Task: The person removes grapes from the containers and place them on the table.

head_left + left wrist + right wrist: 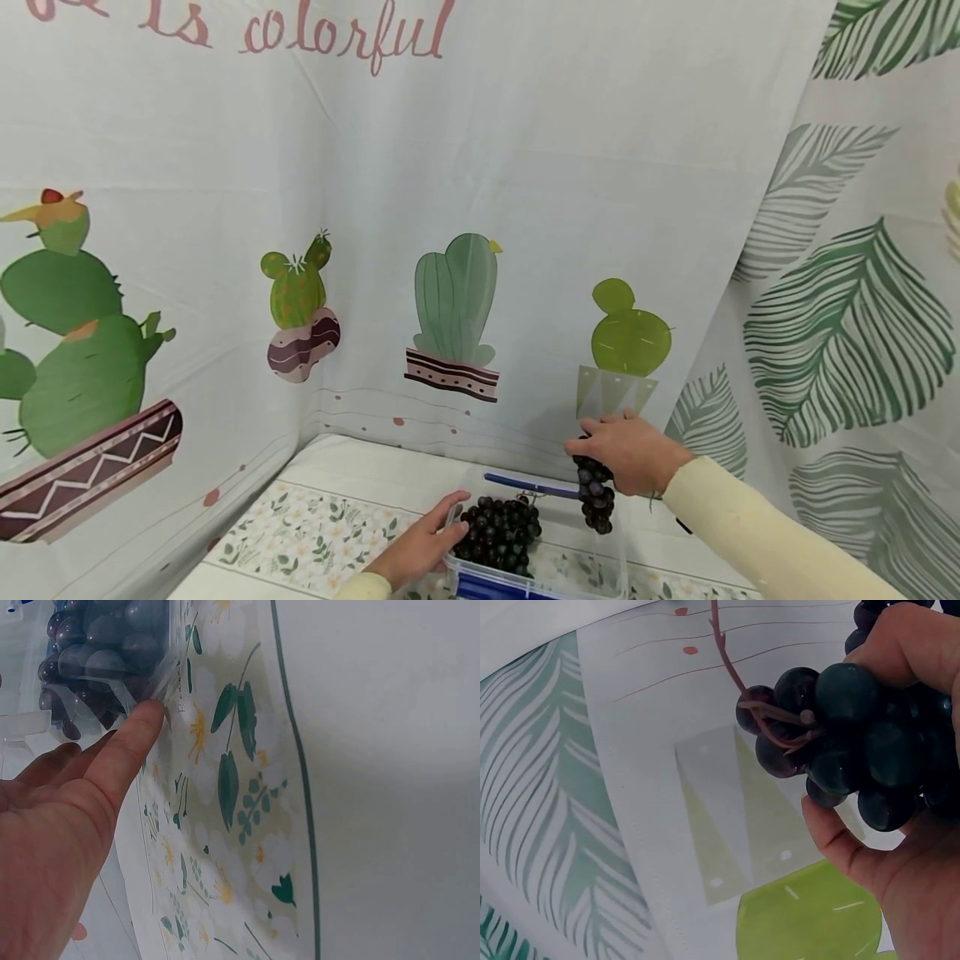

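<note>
While one bunch of dark grapes [596, 500] is gripped by the right hand [630, 454], a second bunch [495, 533] is seated in the left part of a clear plastic container [618, 567]. The two hands are set well apart, one to either side of the container. By the right hand, the first bunch is pinched near its upper end between thumb and fingers, so that the grapes are left hanging over the far right portion of the container; whether the container is touched by them cannot be told. From the right wrist, a thin brown stem [724, 660] is seen, projecting from the gripped grapes. The container's left end is touched by the left hand [423, 542], whose fingers and thumb are extended, with the thumb placed just beside the second bunch. The container is fitted with a blue latch [487, 587] along its near edge, and another blue strip [536, 486] is seen along the far edge. It is set on a white tablecloth [315, 533], across which a band of flowers and green leaves is printed. Behind, a white curtain [540, 167] is decorated with potted cacti [456, 300] and red lettering [345, 33]; at the right, large striped leaves [855, 333] are printed. Both forearms are covered by pale yellow sleeves [750, 521].
</note>
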